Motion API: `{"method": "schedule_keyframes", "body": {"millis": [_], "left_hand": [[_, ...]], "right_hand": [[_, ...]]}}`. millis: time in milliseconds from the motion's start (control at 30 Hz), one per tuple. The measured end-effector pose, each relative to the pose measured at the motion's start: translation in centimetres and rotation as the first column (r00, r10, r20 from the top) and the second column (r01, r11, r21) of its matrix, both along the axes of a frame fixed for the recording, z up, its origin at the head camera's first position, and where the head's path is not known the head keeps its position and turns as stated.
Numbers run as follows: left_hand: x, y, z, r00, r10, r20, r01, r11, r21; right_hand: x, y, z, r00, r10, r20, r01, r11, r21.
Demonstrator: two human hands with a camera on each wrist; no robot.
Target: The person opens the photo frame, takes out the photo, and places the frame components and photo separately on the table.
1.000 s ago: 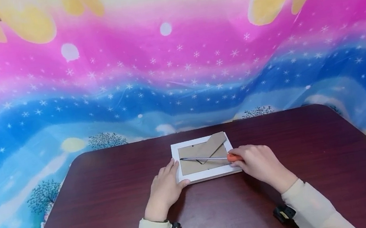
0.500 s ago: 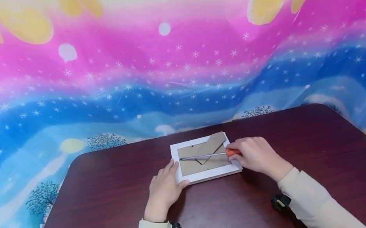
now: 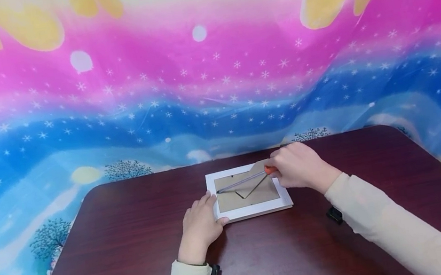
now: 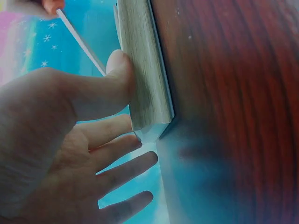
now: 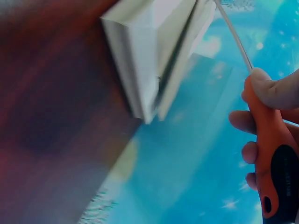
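A white picture frame [image 3: 252, 209] lies back up on the table, showing its brown backing board [image 3: 230, 202] and a brown stand leg [image 3: 258, 166]. My left hand [image 3: 200, 223] rests against its near left corner. In the left wrist view the thumb [image 4: 119, 70] presses the frame's side, while the other fingers stretch out straight and spread. My right hand [image 3: 302, 165] grips the orange and black handle of a screwdriver [image 5: 266, 126]. Its shaft slants across the backing, with the tip at the inner left edge of the frame. The right hand covers the frame's far right corner.
The dark reddish-brown table [image 3: 134, 245] has rounded far corners. Behind it hangs a pink and blue cloth backdrop [image 3: 183, 114] with snowflakes and trees. Black wrist cameras are strapped at both cuffs.
My right hand has moved up and toward the far side, swinging the screwdriver's handle up over the stand leg. The tip stays at the left inner edge. My left hand keeps its place.
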State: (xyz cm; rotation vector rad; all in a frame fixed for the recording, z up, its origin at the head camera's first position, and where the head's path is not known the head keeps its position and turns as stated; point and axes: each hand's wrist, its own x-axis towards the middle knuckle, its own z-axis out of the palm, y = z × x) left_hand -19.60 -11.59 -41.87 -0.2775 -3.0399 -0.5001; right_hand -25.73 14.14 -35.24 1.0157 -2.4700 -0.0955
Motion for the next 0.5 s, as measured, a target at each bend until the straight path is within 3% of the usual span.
{"method": "schedule_keyframes", "body": {"millis": [233, 500], "left_hand": [[0.1, -0.2, -0.1, 1.0, -0.007, -0.002, 0.007, 1.0, 0.002], [0.1, 0.0, -0.2, 1.0, -0.023, -0.009, 0.023, 1.0, -0.012]], "right_hand": [[0.6, -2.4, 3.2, 0.996, 0.082, -0.036, -0.075, 0.983, 0.168], [1.7, -6.0, 6.4, 0.988, 0.109, -0.105, -0.057, 0.913, 0.405]]}}
